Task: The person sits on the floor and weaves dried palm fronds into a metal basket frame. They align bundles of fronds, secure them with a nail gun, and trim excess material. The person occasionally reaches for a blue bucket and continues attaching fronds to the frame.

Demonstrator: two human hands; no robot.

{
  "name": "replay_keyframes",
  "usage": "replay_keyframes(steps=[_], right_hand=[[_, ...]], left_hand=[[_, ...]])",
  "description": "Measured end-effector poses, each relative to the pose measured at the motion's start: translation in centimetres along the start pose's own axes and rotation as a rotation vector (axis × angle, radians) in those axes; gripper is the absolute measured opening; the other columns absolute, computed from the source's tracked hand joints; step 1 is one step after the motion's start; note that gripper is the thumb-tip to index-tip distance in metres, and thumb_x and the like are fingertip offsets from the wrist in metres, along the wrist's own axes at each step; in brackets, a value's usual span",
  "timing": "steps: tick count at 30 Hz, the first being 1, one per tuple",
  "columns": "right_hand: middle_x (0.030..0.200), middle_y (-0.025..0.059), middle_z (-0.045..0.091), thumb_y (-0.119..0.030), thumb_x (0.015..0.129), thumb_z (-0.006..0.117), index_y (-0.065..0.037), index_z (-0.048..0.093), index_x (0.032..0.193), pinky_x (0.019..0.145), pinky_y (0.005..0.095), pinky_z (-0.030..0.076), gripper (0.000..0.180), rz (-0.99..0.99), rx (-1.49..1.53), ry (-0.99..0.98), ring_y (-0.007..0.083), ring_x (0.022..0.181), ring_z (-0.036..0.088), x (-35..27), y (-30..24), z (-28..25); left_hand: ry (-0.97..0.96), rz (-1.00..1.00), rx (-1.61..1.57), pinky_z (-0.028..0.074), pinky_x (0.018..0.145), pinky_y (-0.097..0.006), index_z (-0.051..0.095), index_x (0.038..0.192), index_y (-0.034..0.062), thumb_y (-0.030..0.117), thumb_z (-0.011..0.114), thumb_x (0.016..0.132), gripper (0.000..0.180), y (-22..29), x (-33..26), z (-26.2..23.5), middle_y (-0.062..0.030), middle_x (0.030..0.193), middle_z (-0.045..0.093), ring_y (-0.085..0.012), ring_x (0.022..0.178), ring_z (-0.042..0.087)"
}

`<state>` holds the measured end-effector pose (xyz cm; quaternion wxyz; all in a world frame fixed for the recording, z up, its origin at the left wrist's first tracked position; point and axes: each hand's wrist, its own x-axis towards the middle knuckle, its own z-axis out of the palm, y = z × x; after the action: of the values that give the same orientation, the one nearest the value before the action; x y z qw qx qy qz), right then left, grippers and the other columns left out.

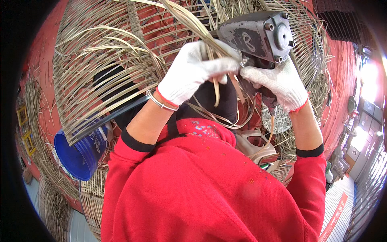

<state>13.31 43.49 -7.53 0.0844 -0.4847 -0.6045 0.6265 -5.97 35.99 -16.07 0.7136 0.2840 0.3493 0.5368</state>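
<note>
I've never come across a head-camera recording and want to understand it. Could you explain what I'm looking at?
There is no robot here, only a person in a red top. The single picture comes from the left of two fisheye cameras worn on the head, looking down; that lens explains the dark rim and bent edges.

Both hands wear white gloves. The left grip is closed around some pale, flat strips. The right grip holds a dark, worn power tool by its handle.

Around and beneath the hands is a large curved frame of slats. On the reddish ground lie many loose strips, and a blue bucket shows on the left.
</note>
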Motion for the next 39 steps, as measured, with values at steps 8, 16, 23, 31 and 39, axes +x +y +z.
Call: replay_keyframes(steps=[8,16,23,31,39], right_hand=[[0.077,0.0057,0.066,-0.016,0.080,0.080,0.003,0.067,0.101,0.051,0.0237,0.046,0.031,0.157,0.208,-0.059,0.0111,0.057,0.060,1.3,-0.1,1.3],[0.074,-0.0001,0.064,-0.019,0.081,0.080,-0.001,0.067,0.095,0.056,0.0229,0.045,0.026,0.214,0.003,-0.017,0.0064,0.061,0.055,1.1,0.8,1.2],[0.104,0.0045,0.070,-0.013,0.078,0.084,0.000,0.064,0.116,0.084,0.0274,0.053,0.045,0.164,-0.112,0.155,0.0087,0.092,0.063,-1.7,1.5,-0.4],[0.092,0.0014,0.063,-0.009,0.080,0.081,-0.006,0.058,0.123,0.058,0.0247,0.048,0.049,0.171,-0.021,0.127,0.0081,0.070,0.056,-2.4,3.0,-0.5],[0.102,0.0025,0.065,-0.013,0.078,0.084,-0.004,0.059,0.124,0.071,0.0266,0.050,0.053,0.219,-0.011,0.131,0.0093,0.085,0.059,-3.0,3.3,-0.3]], left_hand=[[0.075,-0.037,0.015,0.048,0.054,-0.022,0.069,0.099,-0.0019,0.011,0.071,0.086,0.019,-0.4,-0.7,-1.2,-0.0075,0.079,0.070,-0.0090,0.059,0.060],[0.224,-0.132,0.110,0.043,0.048,-0.020,0.068,0.090,0.0011,0.021,0.075,0.085,0.021,-0.8,-0.6,-3.1,-0.0049,0.071,0.067,-0.0068,0.054,0.056],[0.178,-0.201,0.170,0.031,0.044,-0.019,0.066,0.092,0.0069,0.024,0.071,0.088,0.018,-3.2,1.1,-4.7,0.0004,0.066,0.061,-0.0035,0.049,0.046],[0.190,-0.264,0.033,0.034,0.044,-0.017,0.059,0.090,0.0116,0.024,0.063,0.095,0.014,-4.2,1.8,-4.9,-0.0002,0.069,0.061,-0.0049,0.049,0.051],[0.087,-0.246,0.506,0.045,0.051,-0.022,0.061,0.089,0.0092,0.016,0.067,0.091,0.010,-4.5,2.6,-5.0,-0.0003,0.071,0.063,-0.0073,0.055,0.057]])
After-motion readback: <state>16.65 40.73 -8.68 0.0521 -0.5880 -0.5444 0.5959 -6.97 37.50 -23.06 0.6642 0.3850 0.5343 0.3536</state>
